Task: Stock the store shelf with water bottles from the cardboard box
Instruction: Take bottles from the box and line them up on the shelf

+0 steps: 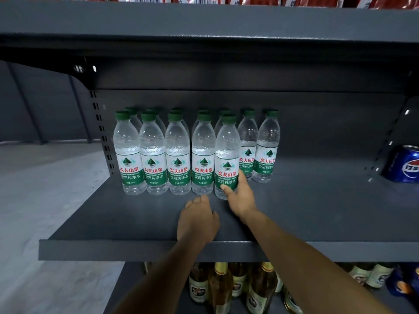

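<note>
Fingers (205,199) of the left hand (197,223) lie together, loosely extended, palm down over the shelf (317,214), holding nothing; tips sit just short of the front-row bottles. Contact with the shelf surface: cannot tell.

Going left to right on the shelf:
- Water bottles (154,152) stand upright in rows starting near the left rear corner, by the slotted upright (99,130). Four in the front row, side by side, more behind with only green caps showing.
- Labels are white over green with a green mountain logo, red "农夫山泉", white "饮用纯净水" below. Small English line under the red text is too fine to read.
- Fifth front bottle (226,159) stands slightly forward of the row, just beside the fourth. Right hand (240,196) is wrapped round its lower part: thumb across the front near the label's bottom edge, fingers round the right side. Whether its base is on the shelf or just lifted: cannot tell.
- Two more bottles (258,146) stand further back, right of the held one.
- Right half of the shelf is bare up to a blue Pepsi can (404,164) at the right edge, "百事" partly visible.

Below the shelf's front edge: glass bottles (240,288) with gold foil tops, labels unreadable. Above: red packets (260,0) with barcoded white tags, text cut off.
</note>
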